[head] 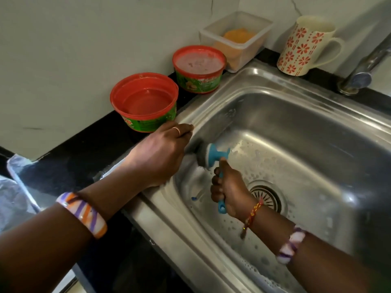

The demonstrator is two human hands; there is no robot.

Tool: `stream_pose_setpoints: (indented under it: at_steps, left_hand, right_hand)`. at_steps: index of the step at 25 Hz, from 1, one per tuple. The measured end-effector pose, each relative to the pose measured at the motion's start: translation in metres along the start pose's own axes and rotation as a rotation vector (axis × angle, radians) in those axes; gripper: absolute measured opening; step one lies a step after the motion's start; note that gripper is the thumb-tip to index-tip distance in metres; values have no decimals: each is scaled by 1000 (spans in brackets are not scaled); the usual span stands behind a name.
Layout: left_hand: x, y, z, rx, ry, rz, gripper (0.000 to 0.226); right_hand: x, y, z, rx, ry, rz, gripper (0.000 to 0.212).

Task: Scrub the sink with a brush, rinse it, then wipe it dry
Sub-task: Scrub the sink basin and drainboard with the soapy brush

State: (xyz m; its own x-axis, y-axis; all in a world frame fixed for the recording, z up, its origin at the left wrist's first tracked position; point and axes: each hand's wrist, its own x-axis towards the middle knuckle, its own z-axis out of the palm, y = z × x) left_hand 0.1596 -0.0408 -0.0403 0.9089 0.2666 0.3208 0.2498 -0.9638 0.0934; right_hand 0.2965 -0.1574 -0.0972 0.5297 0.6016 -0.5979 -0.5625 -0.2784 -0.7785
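Right fingers grip one brush | left fingers flat on sink rim | two tubs

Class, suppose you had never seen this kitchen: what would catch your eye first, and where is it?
The blue brush, gripped by the right hand, presses against the steel sink's sudsy left wall. The left hand rests on the rim. Behind it stand two red tubs, with a flowered mug beside the tap.

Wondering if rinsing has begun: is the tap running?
Cannot tell for sure. The tap spout runs out of view, but no stream falls into the sink, and suds remain on its floor.
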Motion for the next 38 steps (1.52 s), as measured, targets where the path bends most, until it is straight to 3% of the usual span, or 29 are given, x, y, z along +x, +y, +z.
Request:
stream_pose_setpoints:
  at_steps: [3,5,9,13,18,22,25,27,31,35,38]
  left_hand:
    - [1,-1,0,1,10,7,47]
    - [1,-1,0,-4,4,0,47]
    - [-1,1,-2,12,-25,2,47]
    - [2,1,-4,25,-17,12,48]
    - [0,1,-3,9,-28,-8,48]
    - [3,1,-2,6,-26,-11,45]
    - [-2,1,-2,1,-48,-18,49]
    - [-1,1,-2,4,-44,-17,48]
    - [3,2,-2,11,-40,-11,49]
    - [0,2,-3,19,-39,-13,47]
    - [3,1,-3,10,-27,7,46]
  right_hand:
    - [17,-48,-4,162,155,-103,45]
    - [23,-60,-3,135,235,-139,45]
    - [-13,13,9,72,47,-68,44]
    - [20,-52,-1,109,242,-143,42]
    - [-3,-1,5,80,85,-33,44]
    - [24,-55,-4,140,232,-129,43]
    - [-13,7,4,86,79,-52,45]
    - [-14,9,7,96,8,19,44]
    - [21,-56,2,224,207,-131,43]
    - [-3,-5,10,203,87,-38,43]
    - [36,-33,-8,174,204,-91,46]
